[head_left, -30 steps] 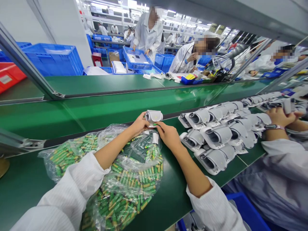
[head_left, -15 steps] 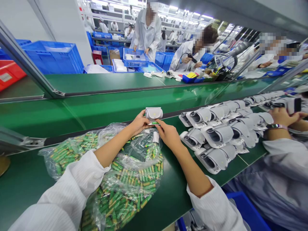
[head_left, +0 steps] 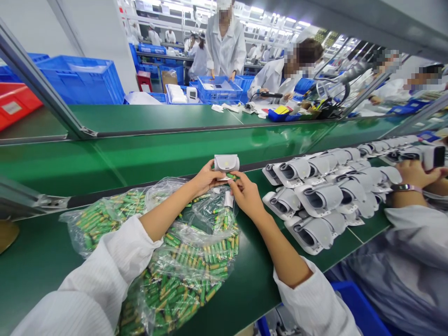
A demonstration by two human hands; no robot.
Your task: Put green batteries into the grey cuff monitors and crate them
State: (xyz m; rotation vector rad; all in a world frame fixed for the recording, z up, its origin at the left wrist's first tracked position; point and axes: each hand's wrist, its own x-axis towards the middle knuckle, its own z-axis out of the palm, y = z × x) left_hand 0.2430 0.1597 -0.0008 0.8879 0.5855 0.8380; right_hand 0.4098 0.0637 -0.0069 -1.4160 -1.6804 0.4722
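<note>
My left hand (head_left: 205, 179) is closed around the side of a wrist blood pressure monitor (head_left: 227, 163), whose grey cuff is rolled up on top. The unit's white body faces me, partly hidden by fingers. With thumb and fingertips, my right hand (head_left: 248, 193) pinches a green battery (head_left: 231, 176) at the front of that body. How far the battery sits inside cannot be made out. Below both wrists lie clear plastic bags (head_left: 157, 191) full of green and gold batteries (head_left: 178, 291), some of them covered by my left forearm.
Rows of similar monitors with rolled cuffs (head_left: 317, 193) lie on the green bench to the right. A co-worker's hand (head_left: 416, 175) is beyond them. A raised green ledge (head_left: 168, 156) runs behind my hands. A blue bin (head_left: 360, 305) stands below the bench edge.
The battery at the front of the monitor has tilted up, and my right fingers have shifted their grip on it. My left hand keeps its hold on the monitor.
</note>
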